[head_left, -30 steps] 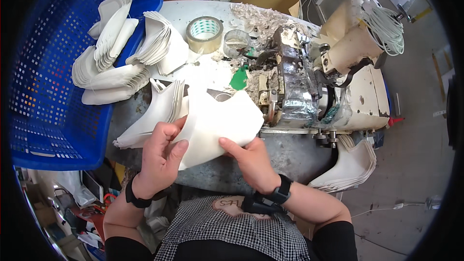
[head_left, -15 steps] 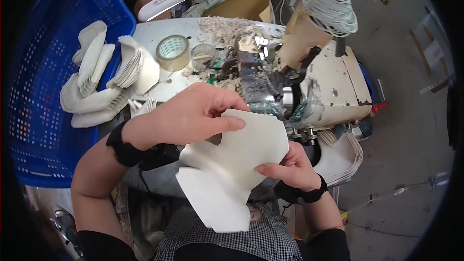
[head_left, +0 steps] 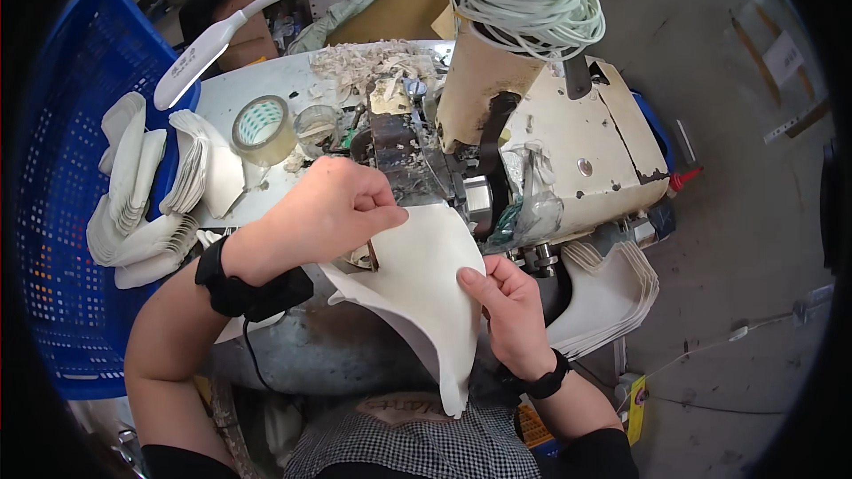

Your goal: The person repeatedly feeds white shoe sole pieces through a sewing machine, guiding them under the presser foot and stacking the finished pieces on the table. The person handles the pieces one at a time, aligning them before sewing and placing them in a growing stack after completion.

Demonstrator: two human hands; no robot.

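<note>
A white, leather-like cut piece (head_left: 435, 270) lies between my hands at the front of a worn cream machine (head_left: 581, 155), its lower part bent down toward my apron. My left hand (head_left: 333, 213) is closed in a pinch at the piece's upper left edge, close to the machine's working end. On the right edge, my right hand (head_left: 515, 315) grips the piece with the thumb on top and the fingers curled behind. The piece's far edge meets the machine's metal parts; whether it is inside them is hidden.
At left stands a blue perforated basket (head_left: 67, 213) beside stacked white pieces (head_left: 133, 204). A tape roll (head_left: 264, 130) and scraps (head_left: 373, 66) sit on the table. Coiled pale cord (head_left: 532, 4) tops the machine; more stacked pieces (head_left: 612, 293) are at right. A white lamp (head_left: 200, 58) overhangs.
The piece has moved up against the machine, and its lower flap now curves down more narrowly. Both hands have shifted slightly left with it. The whole view has shifted.
</note>
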